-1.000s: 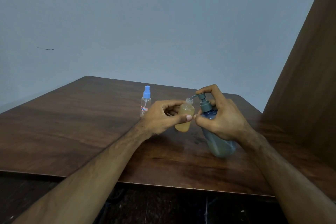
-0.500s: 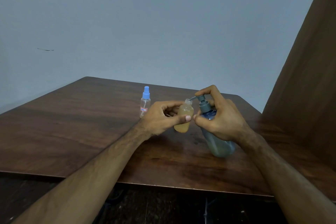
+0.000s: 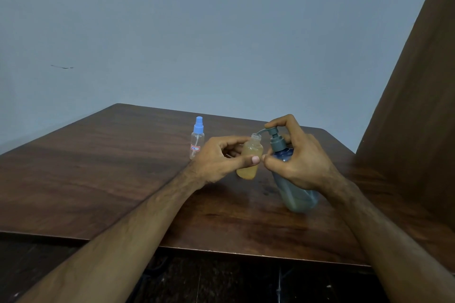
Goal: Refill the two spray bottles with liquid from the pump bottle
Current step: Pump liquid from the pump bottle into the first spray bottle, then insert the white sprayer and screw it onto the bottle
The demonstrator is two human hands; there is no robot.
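Note:
My left hand grips a small uncapped spray bottle holding yellowish liquid, lifted above the table and tilted toward the pump. My right hand is wrapped round the neck of the blue-grey pump bottle, which leans on the table, with the index finger on the pump head. The pump spout sits at the small bottle's open mouth. A second spray bottle, clear with a blue cap and a small label, stands upright to the left, behind my left hand.
The brown wooden table has its near edge running across the lower view and its far corners rounded. A brown wooden panel rises along the right side. A plain grey wall stands behind the table.
The pump head has risen slightly under my right index finger. Both hands and bottles stay nearly in place.

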